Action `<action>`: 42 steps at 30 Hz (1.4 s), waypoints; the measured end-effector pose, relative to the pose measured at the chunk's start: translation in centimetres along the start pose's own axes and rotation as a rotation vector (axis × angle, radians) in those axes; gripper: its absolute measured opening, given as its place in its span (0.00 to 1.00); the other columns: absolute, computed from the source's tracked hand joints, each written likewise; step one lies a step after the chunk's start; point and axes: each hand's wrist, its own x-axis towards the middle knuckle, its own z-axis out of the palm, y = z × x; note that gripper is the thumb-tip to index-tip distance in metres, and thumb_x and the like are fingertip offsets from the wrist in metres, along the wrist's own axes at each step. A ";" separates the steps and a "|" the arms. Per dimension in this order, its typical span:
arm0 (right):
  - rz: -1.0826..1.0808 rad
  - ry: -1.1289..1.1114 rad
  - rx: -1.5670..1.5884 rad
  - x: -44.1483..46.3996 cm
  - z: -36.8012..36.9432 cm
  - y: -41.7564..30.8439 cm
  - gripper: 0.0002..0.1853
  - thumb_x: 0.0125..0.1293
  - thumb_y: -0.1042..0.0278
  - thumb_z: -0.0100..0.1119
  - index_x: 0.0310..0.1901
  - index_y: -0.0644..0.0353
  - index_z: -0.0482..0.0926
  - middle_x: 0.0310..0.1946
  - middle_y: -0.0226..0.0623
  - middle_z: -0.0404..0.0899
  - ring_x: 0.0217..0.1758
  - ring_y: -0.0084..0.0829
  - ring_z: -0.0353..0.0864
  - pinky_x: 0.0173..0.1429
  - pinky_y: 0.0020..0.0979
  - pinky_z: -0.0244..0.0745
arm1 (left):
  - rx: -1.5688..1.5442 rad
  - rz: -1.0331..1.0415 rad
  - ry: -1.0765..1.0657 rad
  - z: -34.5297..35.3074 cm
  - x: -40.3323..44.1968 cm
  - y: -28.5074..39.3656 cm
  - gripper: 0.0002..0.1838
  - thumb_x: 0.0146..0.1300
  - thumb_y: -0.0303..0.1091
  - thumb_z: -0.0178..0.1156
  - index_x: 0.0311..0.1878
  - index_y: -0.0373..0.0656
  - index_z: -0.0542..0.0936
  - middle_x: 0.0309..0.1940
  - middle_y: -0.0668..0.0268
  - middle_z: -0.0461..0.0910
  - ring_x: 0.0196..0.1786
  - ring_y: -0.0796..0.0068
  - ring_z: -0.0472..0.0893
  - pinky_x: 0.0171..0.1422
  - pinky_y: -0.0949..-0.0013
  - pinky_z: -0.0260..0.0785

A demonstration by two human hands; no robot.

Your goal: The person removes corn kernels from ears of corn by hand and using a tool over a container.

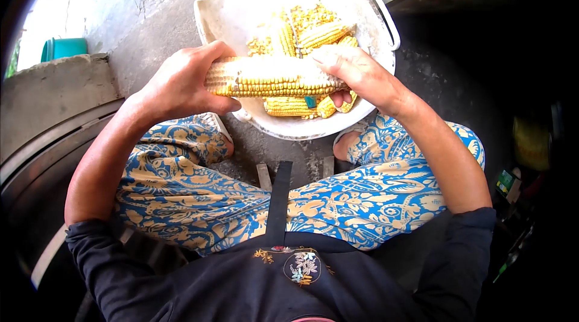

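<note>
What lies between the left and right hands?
The head view shows a partly stripped corn cob there, spanning from the left hand to the right hand.

Apparently a home's rough work area: cracked concrete (129, 35), low wall (57, 108) and green container (67, 49) at upper left; basin (232, 11) of corn (322, 35) at top centre.

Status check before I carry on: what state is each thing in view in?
Held cob: kernel rows on near side; top washed out by glare
Left hand: gripping its left end
Right hand: gripping its right end
White basin: upright, filled partway
Other cobs: lying in it, kernels on
Loose kernels: heaped there
Turquoise container: upright or tipped, unclear
</note>
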 end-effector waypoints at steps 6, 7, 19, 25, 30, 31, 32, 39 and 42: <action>-0.120 0.006 -0.436 0.2 0.9 -0.1 0.34 0.56 0.32 0.56 0.41 0.64 0.76 0.31 0.45 0.80 0.37 0.38 0.81 0.43 0.35 0.74 | 0.035 -0.022 -0.063 0.3 0.1 0.7 0.27 0.39 0.39 0.70 0.44 0.37 0.73 0.32 0.49 0.80 0.39 0.53 0.81 0.46 0.60 0.73; -0.119 0.008 -0.435 0.3 1.0 -0.1 0.34 0.56 0.32 0.56 0.41 0.64 0.76 0.31 0.45 0.80 0.37 0.38 0.81 0.43 0.35 0.74 | 0.018 -0.033 -0.083 0.4 0.2 0.9 0.28 0.39 0.40 0.70 0.44 0.37 0.73 0.32 0.48 0.80 0.40 0.52 0.82 0.46 0.60 0.73; -0.318 0.073 -0.320 0.5 1.5 0.9 0.30 0.64 0.38 0.48 0.40 0.64 0.77 0.31 0.53 0.79 0.36 0.46 0.80 0.41 0.40 0.72 | 0.058 -0.004 -0.074 1.0 0.3 1.6 0.28 0.37 0.36 0.72 0.44 0.35 0.74 0.35 0.52 0.81 0.39 0.57 0.82 0.47 0.63 0.73; -0.153 -0.014 -0.510 0.0 2.2 -0.9 0.32 0.60 0.35 0.51 0.44 0.63 0.75 0.35 0.52 0.79 0.41 0.45 0.80 0.45 0.40 0.72 | 0.079 0.055 -0.048 1.1 0.4 1.7 0.30 0.38 0.42 0.70 0.44 0.36 0.73 0.33 0.48 0.79 0.41 0.50 0.80 0.47 0.58 0.73; -0.163 -0.038 -0.565 0.2 2.7 -1.2 0.31 0.62 0.39 0.49 0.48 0.64 0.73 0.38 0.52 0.79 0.42 0.46 0.79 0.47 0.40 0.72 | 0.075 0.030 -0.077 0.7 0.5 2.3 0.30 0.38 0.42 0.70 0.44 0.35 0.73 0.34 0.48 0.79 0.41 0.50 0.80 0.47 0.57 0.72; -0.163 -0.037 -0.566 0.2 2.6 -1.1 0.31 0.62 0.39 0.49 0.48 0.64 0.73 0.38 0.52 0.79 0.42 0.46 0.79 0.47 0.40 0.72 | 0.060 0.031 -0.080 0.8 0.5 2.3 0.29 0.39 0.42 0.70 0.44 0.35 0.74 0.34 0.48 0.79 0.41 0.50 0.80 0.47 0.57 0.72; -0.198 -0.031 -0.551 0.1 2.6 -1.0 0.30 0.63 0.38 0.47 0.46 0.62 0.74 0.34 0.52 0.79 0.40 0.47 0.80 0.45 0.42 0.72 | 0.060 0.031 -0.081 1.0 0.5 2.3 0.29 0.39 0.42 0.70 0.44 0.35 0.74 0.34 0.48 0.79 0.41 0.50 0.80 0.47 0.57 0.72; -0.159 -0.037 -0.484 0.3 2.4 -0.2 0.31 0.64 0.35 0.44 0.43 0.61 0.76 0.29 0.54 0.78 0.37 0.50 0.80 0.42 0.43 0.71 | 0.128 0.077 -0.076 1.2 0.5 2.3 0.30 0.38 0.40 0.72 0.45 0.37 0.73 0.34 0.49 0.80 0.40 0.52 0.81 0.46 0.59 0.73; -0.217 0.001 -0.604 0.3 2.8 -0.5 0.31 0.62 0.34 0.45 0.43 0.60 0.76 0.30 0.54 0.79 0.39 0.51 0.80 0.43 0.43 0.72 | 0.141 0.064 -0.093 1.1 0.6 2.7 0.30 0.38 0.41 0.72 0.44 0.37 0.73 0.34 0.49 0.80 0.40 0.51 0.81 0.46 0.59 0.73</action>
